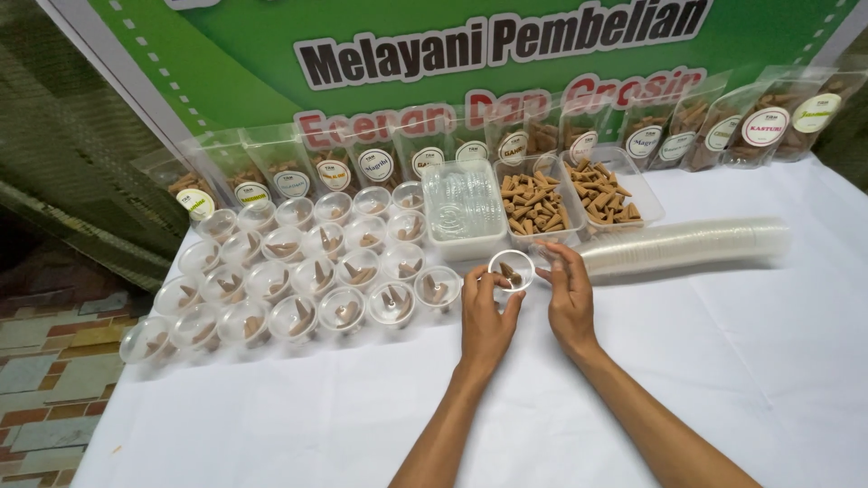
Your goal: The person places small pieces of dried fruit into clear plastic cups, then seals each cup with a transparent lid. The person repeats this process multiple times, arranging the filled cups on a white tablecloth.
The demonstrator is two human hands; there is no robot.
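White-clothed table [723, 361]. On it: rows of small clear cups [298, 271] holding brown cones at left, 3 clear tubs [533, 208] mid-back, a long lying stack of nested cups [687, 244] at right, labelled pouches [651, 136] lined along the rear edge.

Tabletop [741, 361] draped in a plain white cloth, lightly creased, evenly lit with soft shadows. Behind it hangs a green banner [226, 45] with large lettering and a pale border, tilted across the view. Left of the banner, a dark green patterned curtain [63, 154] falls in folds. Below the tabletop's left edge, a floor [41, 361] of brick-like tiles in grey, tan and reddish tones.
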